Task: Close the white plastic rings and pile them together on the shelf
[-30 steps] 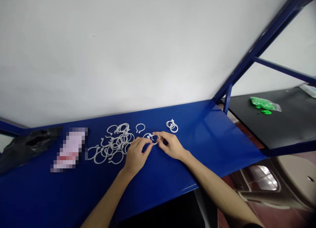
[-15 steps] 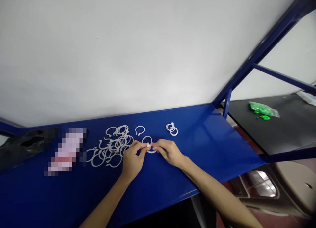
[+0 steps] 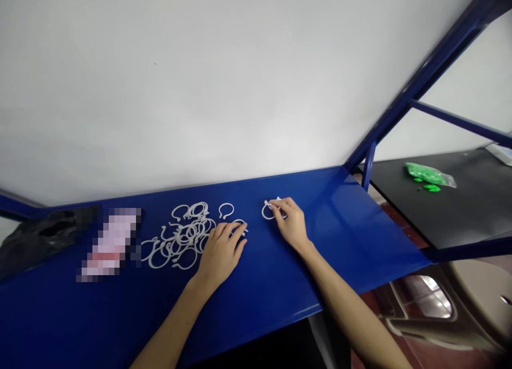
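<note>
A heap of white plastic split rings (image 3: 180, 235) lies on the blue metal shelf (image 3: 280, 283). My left hand (image 3: 222, 251) rests beside the heap with its fingers on a single ring (image 3: 239, 223). My right hand (image 3: 290, 219) is farther back, pinching a white ring (image 3: 267, 211) at the small cluster of joined rings, which it mostly covers. One loose open ring (image 3: 226, 210) lies between the heap and my right hand.
A blurred pink and white packet (image 3: 110, 243) and a black bag (image 3: 36, 238) lie at the shelf's left. A black shelf (image 3: 460, 209) to the right carries a bag of green parts (image 3: 428, 173). Blue frame struts (image 3: 420, 75) rise at right.
My hands have separated. The right hand carried a ring back and to the right, to the small cluster. The left hand stayed near the heap on another ring.
</note>
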`<state>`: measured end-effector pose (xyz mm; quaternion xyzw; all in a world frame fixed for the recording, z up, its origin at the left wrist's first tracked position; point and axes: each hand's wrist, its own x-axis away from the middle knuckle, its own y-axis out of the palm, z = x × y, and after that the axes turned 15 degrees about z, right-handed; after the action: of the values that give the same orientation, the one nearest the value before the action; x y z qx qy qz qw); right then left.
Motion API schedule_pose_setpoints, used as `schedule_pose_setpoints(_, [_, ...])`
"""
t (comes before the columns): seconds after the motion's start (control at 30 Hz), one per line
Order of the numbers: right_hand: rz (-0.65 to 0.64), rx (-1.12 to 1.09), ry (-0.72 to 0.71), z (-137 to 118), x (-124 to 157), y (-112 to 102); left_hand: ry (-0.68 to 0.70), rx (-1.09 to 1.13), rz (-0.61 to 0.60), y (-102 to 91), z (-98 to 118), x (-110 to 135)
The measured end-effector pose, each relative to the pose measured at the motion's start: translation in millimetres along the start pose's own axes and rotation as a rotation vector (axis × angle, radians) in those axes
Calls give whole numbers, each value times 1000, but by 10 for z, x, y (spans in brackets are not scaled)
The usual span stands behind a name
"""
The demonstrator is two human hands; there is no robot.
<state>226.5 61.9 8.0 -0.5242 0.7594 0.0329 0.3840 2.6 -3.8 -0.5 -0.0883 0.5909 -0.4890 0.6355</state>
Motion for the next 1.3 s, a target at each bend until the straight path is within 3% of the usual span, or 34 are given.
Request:
schedule_pose_setpoints(0.13, [82,150,226,293,-174,-39,69,-67,-43,95,-24,74])
schedule_pose_setpoints(0.27, [33,191,267,441,-219,-18,50,-17,-29,90,-3,61])
schedule_pose_setpoints(0.47, [27,216,242,397,-169,-71,-239,281,78,-20,33,-24])
schedule_pose_setpoints(0.57, [34,219,234,345,-164,-125,-409,413,65,-58,51,-56])
schedule_pose_setpoints(0.73, [49,156,84,120,-119,-143,-621,582,3,-80,62,-80])
schedule_pose_setpoints(0.87, [-260,-97,-60,-165,64,-63,-718,677,-47,-56,15,-62])
schedule_pose_setpoints(0.97, [-435,-210,-102,-307,242,34,-837,742,0,-21,-25,-34])
schedule_pose_setpoints(1.1, [-387,-281,-108,-338,387,132,-912,736,68,17,-24,9])
schedule_pose_setpoints(1.3, [-413,-281,-248,-340,401,104,-816,561,139,1,65,59])
